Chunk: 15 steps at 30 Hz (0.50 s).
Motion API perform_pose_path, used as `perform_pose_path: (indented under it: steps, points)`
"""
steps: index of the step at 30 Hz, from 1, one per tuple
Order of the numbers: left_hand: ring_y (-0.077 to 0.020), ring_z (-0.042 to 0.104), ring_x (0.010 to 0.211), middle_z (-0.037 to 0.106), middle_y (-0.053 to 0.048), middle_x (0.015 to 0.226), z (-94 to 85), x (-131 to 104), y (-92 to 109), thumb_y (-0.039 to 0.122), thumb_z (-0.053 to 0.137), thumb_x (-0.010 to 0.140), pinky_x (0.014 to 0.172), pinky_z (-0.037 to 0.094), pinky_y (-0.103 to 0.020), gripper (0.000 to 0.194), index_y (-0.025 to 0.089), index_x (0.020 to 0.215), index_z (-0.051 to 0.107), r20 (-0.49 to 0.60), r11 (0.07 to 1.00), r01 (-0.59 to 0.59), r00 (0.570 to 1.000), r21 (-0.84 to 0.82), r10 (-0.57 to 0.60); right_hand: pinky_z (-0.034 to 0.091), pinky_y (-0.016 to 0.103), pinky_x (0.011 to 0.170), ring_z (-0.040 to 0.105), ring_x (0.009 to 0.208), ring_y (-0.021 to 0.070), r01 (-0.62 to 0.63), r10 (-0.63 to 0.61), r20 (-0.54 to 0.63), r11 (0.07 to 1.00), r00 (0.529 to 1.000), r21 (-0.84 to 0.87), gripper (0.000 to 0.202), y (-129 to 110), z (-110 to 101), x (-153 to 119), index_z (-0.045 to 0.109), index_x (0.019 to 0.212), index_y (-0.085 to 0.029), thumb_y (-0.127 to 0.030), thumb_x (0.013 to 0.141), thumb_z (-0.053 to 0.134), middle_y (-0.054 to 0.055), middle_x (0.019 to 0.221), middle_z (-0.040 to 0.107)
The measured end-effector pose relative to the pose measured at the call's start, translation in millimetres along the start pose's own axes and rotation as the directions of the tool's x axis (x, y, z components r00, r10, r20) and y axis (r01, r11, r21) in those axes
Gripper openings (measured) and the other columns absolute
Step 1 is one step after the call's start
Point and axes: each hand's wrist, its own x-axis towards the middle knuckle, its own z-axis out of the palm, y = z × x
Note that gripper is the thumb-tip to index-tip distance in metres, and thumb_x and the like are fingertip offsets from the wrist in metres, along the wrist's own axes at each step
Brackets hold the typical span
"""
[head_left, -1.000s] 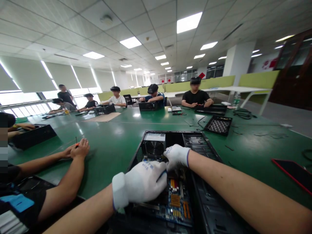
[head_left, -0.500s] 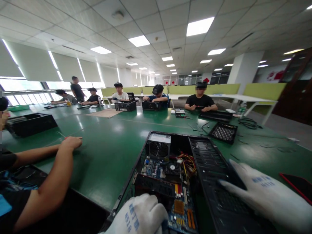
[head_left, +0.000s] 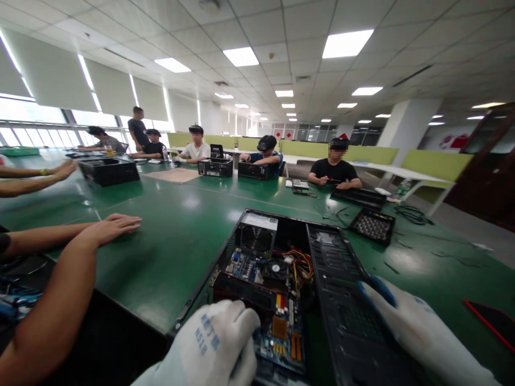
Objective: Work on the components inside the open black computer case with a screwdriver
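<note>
White gloves (head_left: 213,343), apparently blue-palmed

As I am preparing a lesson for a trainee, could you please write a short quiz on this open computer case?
1. True or false: the left hand and the right hand are both gloved.
2. What sits in the far left corner of the case?
A) bottle
B) power supply
C) keyboard
3. What colour is the table?

Key: 1. True; 2. B; 3. Green.

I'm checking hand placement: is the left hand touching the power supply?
Apart: the head view shows the motherboard between left hand and power supply.
</note>
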Motion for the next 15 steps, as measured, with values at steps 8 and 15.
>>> perform_pose_path:
  steps: [8,15]
  points:
    - [-0.0226,0.07,0.078,0.069,-0.004,0.088,-21.0,-11.2,-87.4,0.021,0.047,0.096,0.071,0.056,-0.036,0.016,0.026,0.103,0.061,-0.247,0.992,0.07,0.968,0.106,-0.042,0.054,0.043,0.089,0.072,0.099,0.0323,0.069,-0.133,0.211,0.956,0.968,0.287,0.056,-105.3,40.5,64.2,0.069,0.103,-0.026,-0.066,0.101,0.03,0.011,0.106,0.077]
    - [-0.0228,0.068,0.074,0.067,-0.005,0.085,1.6,-19.2,-64.1,0.017,0.049,0.093,0.067,0.055,-0.036,0.022,0.026,0.11,0.059,-0.286,0.999,-0.024,0.958,-0.038,0.012,0.051,0.036,0.102,0.067,0.12,0.0265,0.244,-0.367,0.246,0.876,0.897,0.415,0.06,-170.2,95.2,120.6,0.059,0.141,-0.023,-0.06,0.106,0.028,0.01,0.137,0.07]
